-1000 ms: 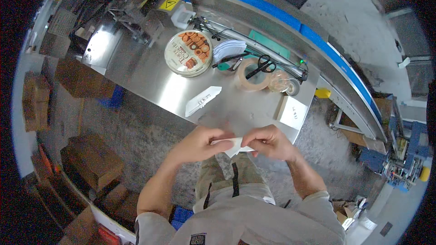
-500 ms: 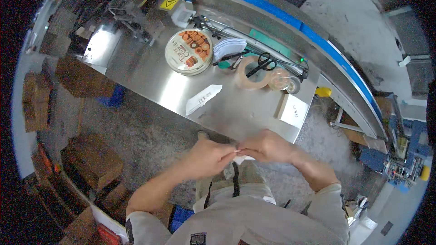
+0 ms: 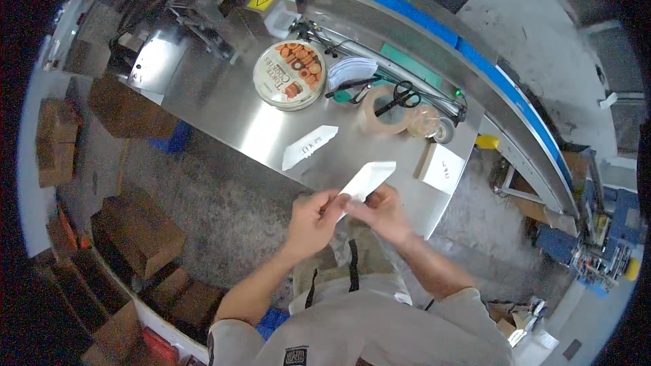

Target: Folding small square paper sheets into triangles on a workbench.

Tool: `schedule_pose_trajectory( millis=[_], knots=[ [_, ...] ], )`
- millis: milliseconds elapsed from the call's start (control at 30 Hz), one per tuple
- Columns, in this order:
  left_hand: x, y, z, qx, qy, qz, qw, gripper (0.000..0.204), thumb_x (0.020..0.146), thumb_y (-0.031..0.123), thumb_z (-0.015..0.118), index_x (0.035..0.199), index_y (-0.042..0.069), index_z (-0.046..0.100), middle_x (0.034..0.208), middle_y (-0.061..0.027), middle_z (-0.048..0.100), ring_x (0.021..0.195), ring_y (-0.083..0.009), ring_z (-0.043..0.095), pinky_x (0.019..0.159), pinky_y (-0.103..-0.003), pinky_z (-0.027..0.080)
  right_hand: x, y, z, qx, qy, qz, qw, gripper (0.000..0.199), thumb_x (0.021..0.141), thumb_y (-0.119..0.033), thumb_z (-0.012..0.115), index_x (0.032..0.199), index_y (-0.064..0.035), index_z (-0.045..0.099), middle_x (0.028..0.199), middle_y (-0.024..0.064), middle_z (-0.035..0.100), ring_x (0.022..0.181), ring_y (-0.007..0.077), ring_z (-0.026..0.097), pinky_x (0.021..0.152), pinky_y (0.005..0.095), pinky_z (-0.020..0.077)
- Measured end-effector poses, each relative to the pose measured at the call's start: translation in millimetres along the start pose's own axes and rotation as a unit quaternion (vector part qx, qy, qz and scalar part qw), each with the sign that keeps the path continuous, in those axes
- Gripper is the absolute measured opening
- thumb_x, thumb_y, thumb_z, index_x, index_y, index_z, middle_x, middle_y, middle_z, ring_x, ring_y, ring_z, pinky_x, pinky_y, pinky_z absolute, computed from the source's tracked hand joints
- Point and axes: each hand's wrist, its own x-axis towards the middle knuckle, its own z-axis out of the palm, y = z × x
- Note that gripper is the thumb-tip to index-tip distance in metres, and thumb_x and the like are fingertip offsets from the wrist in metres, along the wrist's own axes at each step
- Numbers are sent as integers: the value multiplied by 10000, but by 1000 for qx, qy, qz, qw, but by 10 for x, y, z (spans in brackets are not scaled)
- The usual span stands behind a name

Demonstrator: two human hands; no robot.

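Observation:
Just off the front edge of the steel table point(image 3: 254, 122), a folded white slip of paper point(image 3: 370, 177) slants up between my hands. My left hand point(image 3: 313, 222) pinches its lower left side with thumb and fingers. Closed on the same slip from the other side is my right hand point(image 3: 384, 215), its thumb lying across the lower part. Another folded paper slip point(image 3: 310, 147) with handwriting rests on the table, ahead of my left hand. A stack of white paper slips point(image 3: 442, 168), marked on top, lies near the right edge.
A round cookie tin point(image 3: 289, 76) stands mid-table. Right of it lie fanned white papers point(image 3: 351, 71), black scissors point(image 3: 405, 95) and a wide tape roll point(image 3: 371, 120), with smaller rolls point(image 3: 424, 122) alongside. A metal bar borders the back. Cardboard boxes point(image 3: 141, 234) sit on the floor at left.
The slip, mostly hidden between my hands before, now stands out above them as a long folded strip. My right hand has moved left and my hands have turned upward around the paper.

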Motion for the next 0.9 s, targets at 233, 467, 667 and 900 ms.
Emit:
schedule_pose_trajectory(
  millis=[233,467,667,900],
  knots=[
    [68,-131,84,6,9,3,1000,184,939,164,643,985,-11,676,642,-78,619,564,-77,543,526,-254,436,87,-2,51,-43,65,4,997,175,905,-128,702,1015,9,705,918,35,714,845,97,636,743,283,532],
    [44,7,-18,30,-79,-3,996,178,955,154,612,1033,4,670,686,-89,627,589,-106,557,549,-277,455,16,-95,-104,-52,55,14,997,190,936,-174,668,983,5,715,879,24,718,763,73,626,656,266,518],
    [172,-255,-53,-19,50,8,999,293,991,209,577,1203,10,613,990,-125,716,878,-157,675,700,-277,517,170,-226,-206,-415,188,-306,836,257,774,-2,683,1026,-50,691,1006,126,689,1003,267,663,841,369,540],
    [313,-318,119,-296,-43,-209,931,302,961,332,632,1003,38,689,899,0,676,781,-59,613,718,-235,489,136,133,-61,-493,90,-359,787,304,722,-24,681,1022,-73,694,1198,106,637,1116,339,605,946,423,498]
  ],
)
